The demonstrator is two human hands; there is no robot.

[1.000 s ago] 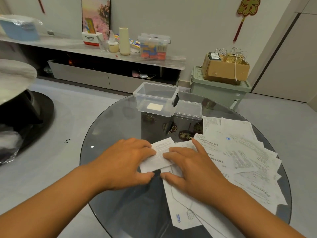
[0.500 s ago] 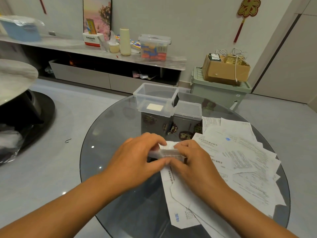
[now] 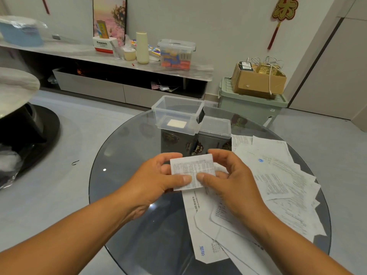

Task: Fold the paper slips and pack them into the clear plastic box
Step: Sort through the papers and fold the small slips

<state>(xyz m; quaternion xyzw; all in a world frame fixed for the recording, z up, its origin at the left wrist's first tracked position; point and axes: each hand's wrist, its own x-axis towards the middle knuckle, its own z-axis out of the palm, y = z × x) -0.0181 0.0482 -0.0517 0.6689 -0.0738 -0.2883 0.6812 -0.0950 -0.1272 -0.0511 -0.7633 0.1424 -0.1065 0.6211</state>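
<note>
- Lifted off the glass since a second ago, when both hands pressed it flat, the folded slip (image 3: 192,171) now faces the camera, printed side up, above the near part of the round glass table (image 3: 123,175).
- Both hands have hold of it: the left hand (image 3: 158,179) pinches its left edge, thumb on the front and fingers behind, and the right hand (image 3: 228,181) does the same on the right edge.
- It looks light and limp, several thin layers that would spring open; I would grip it across the fold, near the lower corners, to keep it shut.
- Loose unfolded slips (image 3: 278,179) lie spread just beside and under the right hand.
- Beyond, the clear plastic box (image 3: 176,114) stands open with one pale folded piece (image 3: 176,123) on its floor; its lid (image 3: 215,127) lies touching its right side.
</note>
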